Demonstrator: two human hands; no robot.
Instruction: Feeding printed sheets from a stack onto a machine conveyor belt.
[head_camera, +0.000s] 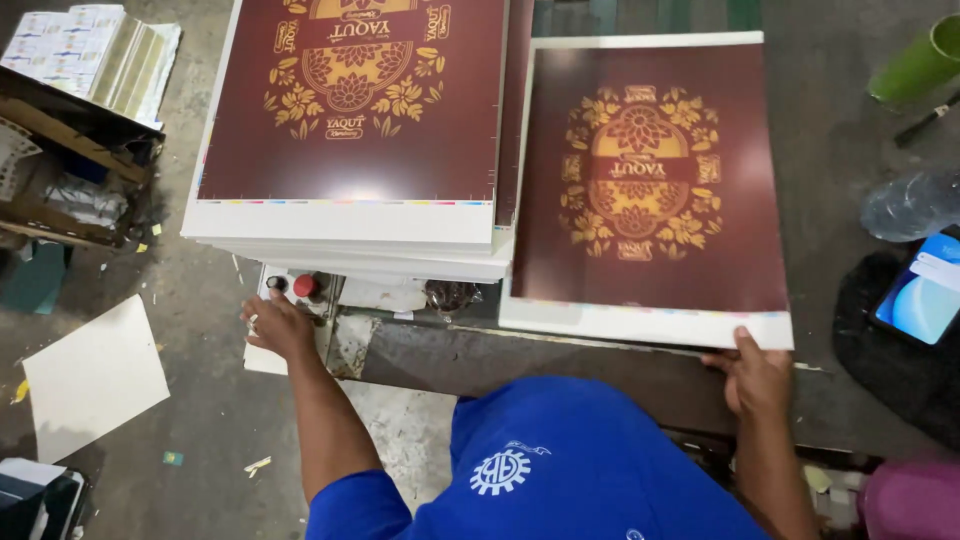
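My right hand (755, 375) grips the near right corner of a maroon printed sheet (645, 180) with a gold floral emblem, which lies flat on the machine table (600, 375). My left hand (275, 325) rests on a small control panel (300, 300), fingers down beside its red button (306, 286), holding nothing. Just above that panel sits a thick stack of the same maroon printed sheets (355, 110), to the left of the single sheet.
A phone with a lit screen (925, 295) lies on dark cloth at the right, next to a clear plastic bottle (910, 205) and a green cup (920, 65). A loose white sheet (95, 375) lies on the floor at left, near a cluttered wooden shelf (65, 150).
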